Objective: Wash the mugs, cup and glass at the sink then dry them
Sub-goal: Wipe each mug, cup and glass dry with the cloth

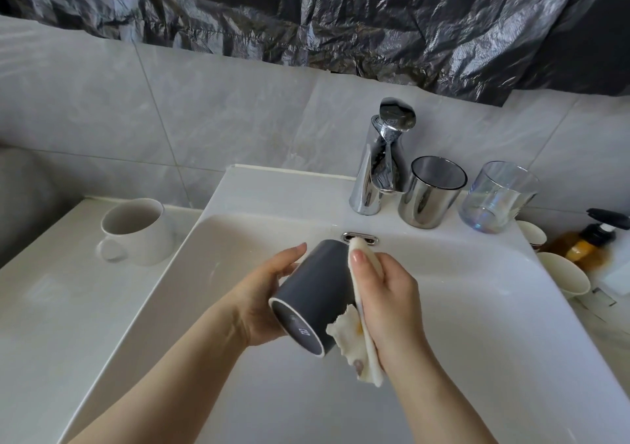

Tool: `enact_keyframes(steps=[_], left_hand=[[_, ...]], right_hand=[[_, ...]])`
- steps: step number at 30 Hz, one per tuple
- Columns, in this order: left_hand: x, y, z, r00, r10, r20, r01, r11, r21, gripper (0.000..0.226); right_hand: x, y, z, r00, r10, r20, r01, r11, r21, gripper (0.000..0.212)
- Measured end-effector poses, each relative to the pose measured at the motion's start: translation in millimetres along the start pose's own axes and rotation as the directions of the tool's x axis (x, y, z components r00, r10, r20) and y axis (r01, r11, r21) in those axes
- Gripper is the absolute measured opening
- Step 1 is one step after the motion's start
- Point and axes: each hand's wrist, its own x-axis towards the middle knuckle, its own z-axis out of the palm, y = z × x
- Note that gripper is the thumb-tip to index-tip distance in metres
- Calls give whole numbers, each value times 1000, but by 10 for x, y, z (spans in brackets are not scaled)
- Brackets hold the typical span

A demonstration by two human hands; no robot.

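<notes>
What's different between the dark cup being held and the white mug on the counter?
The dark cup is charcoal grey, without a visible handle; the white mug has one. The white mug stands upright on the counter, untouched; the dark cup is held tilted over the sink, gripped by the left hand while the right hand presses a cloth against it. Both are opaque.

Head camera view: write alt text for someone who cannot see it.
A left hand holds a dark grey cup tilted over a sink while the right hand presses a cream cloth against its side. A white mug stands on the counter at left; a silver cup and clear glass stand beside the tap.
</notes>
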Motion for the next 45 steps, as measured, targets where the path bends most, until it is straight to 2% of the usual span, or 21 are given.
enact_keyframes(steps=[3,6,9,12,15,18,20,22,23,24,26,27,28,30,34,35,36,38,40,42,45], left_hand=[[-23,-75,100,997,0,-74,2,999,38,72],[-60,-186,208,996,16,-90,-7,996,93,63],[-82,-178,228,987,42,-158,-17,987,158,56],[-115,-99,157,977,119,-176,-55,941,334,60],[-128,-58,120,970,196,-143,-113,886,449,60],[-115,-52,112,969,216,-120,-140,880,454,58],[-97,-50,89,964,227,-140,-143,884,445,52],[-66,-35,59,954,221,-201,-134,918,372,41],[-58,-17,42,949,206,-239,-127,943,309,39],[-56,7,31,944,188,-270,-123,963,241,39],[-54,55,-4,943,157,-294,-115,981,156,41],[-56,72,-19,947,147,-286,-110,984,140,45],[-57,82,-32,952,143,-272,-109,985,136,51],[-55,87,-41,957,152,-249,-115,981,155,56],[-76,99,-2,954,193,-230,-137,962,237,42],[-76,97,4,952,210,-225,-150,955,257,42],[-78,93,12,948,227,-223,-162,947,276,42],[-70,81,18,933,272,-236,-187,927,326,33],[-67,80,10,910,307,-279,-204,917,344,31],[-77,86,-2,897,323,-301,-215,915,341,30],[-100,71,3,889,367,-274,-225,870,438,23]], right_hand=[[-5,23,-10,986,-55,-160,49,998,-40,37],[-6,65,-25,969,-42,-243,25,997,-74,38],[0,69,-4,972,58,-229,-61,998,-5,36],[47,30,-44,949,220,-225,-201,974,106,26],[137,30,-137,936,273,-221,-253,961,113,35],[153,54,-117,911,395,-116,-384,917,108,46],[118,55,-60,855,515,56,-516,840,167,61],[86,40,-44,806,527,270,-585,778,228,69],[66,2,-49,786,489,378,-597,759,259,64],[43,-42,-68,787,405,465,-573,759,308,53],[18,-87,-72,821,199,535,-410,858,309,33],[6,-51,-65,841,124,527,-308,910,277,48],[-10,-45,-49,857,90,507,-244,938,247,61],[-44,-36,-10,897,63,438,-152,973,171,61],[12,19,10,974,25,223,-85,961,262,11],[38,34,4,980,35,194,-88,957,275,12],[45,27,-7,975,58,216,-123,946,299,19],[36,2,-28,913,43,405,-224,883,413,26],[9,-10,-53,824,10,567,-297,859,417,53],[-11,20,-55,761,1,648,-296,891,346,53],[-56,72,15,730,83,678,-188,979,83,45]])
